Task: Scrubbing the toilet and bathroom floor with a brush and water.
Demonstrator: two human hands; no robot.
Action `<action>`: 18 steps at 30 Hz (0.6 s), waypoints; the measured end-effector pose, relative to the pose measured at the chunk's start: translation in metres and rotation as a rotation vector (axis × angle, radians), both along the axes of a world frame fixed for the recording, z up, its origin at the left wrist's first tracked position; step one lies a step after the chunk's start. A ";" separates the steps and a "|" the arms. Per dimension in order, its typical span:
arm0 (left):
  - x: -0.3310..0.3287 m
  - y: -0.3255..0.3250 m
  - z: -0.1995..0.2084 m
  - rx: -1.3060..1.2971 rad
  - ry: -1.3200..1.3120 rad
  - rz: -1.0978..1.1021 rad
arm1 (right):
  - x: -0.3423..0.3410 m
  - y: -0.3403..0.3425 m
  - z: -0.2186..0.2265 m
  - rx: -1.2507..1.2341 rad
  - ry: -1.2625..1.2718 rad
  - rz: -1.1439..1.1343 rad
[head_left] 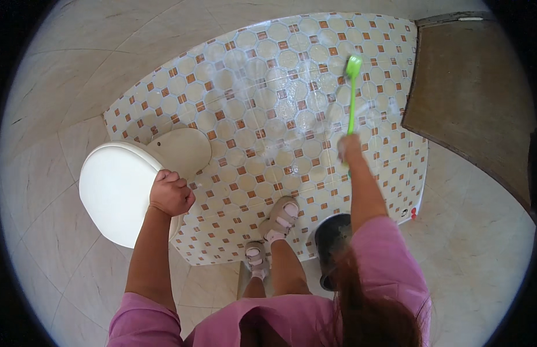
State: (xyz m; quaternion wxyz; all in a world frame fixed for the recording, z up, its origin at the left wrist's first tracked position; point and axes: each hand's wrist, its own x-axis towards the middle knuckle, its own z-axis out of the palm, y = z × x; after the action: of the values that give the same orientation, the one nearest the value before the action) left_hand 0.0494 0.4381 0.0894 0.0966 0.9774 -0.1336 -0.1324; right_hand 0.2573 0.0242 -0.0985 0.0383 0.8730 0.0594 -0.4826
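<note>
My right hand [350, 149], slightly blurred, is closed around the handle of a long green scrubbing brush [353, 107]. The brush reaches away from me, with its bristled head down at the tiled floor [306, 168] on the far right. Wet, shiny patches with whitish suds show on the tiles left of the brush head. At the left, my left hand [172, 192] has its fingers curled at the right edge of the white toilet lid [115, 194]. The lower part of the toilet is partly hidden beneath the lid.
A black bucket [321, 248] stands near my right side, partly covered by my arm and hair. Light tiled walls [158, 34] bound the floor. A brown door [471, 87] is at the right. A small red thing [413, 214] lies by the floor's right edge.
</note>
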 end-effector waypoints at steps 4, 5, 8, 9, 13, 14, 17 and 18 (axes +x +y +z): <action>0.000 0.005 0.008 0.006 -0.027 0.022 | -0.196 -0.033 0.021 0.060 -0.215 -0.480; -0.006 0.010 0.007 0.011 0.001 0.029 | -0.203 -0.013 0.056 -0.045 0.054 -0.341; -0.004 0.011 0.011 -0.007 -0.005 0.031 | -0.162 -0.008 0.036 0.031 -0.011 -0.391; -0.003 0.010 0.011 -0.034 -0.028 0.027 | -0.127 -0.009 0.016 0.082 -0.180 -0.408; 0.009 -0.001 -0.012 -0.087 -0.066 0.029 | 0.072 0.006 -0.036 0.045 -0.428 -0.509; -0.001 0.010 -0.004 -0.044 -0.034 0.052 | 0.076 0.080 0.012 0.072 -0.305 -0.633; -0.003 0.007 0.006 -0.088 -0.045 0.049 | 0.031 0.061 0.017 0.110 -0.198 0.099; 0.004 0.006 0.006 -0.094 -0.070 0.049 | -0.017 0.021 -0.014 0.148 -0.268 0.721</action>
State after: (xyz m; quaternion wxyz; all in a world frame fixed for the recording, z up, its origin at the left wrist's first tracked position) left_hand 0.0533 0.4442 0.0956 0.1411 0.9787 -0.1191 -0.0893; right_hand 0.2402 0.0450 -0.1122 0.1499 0.8517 0.3914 -0.3145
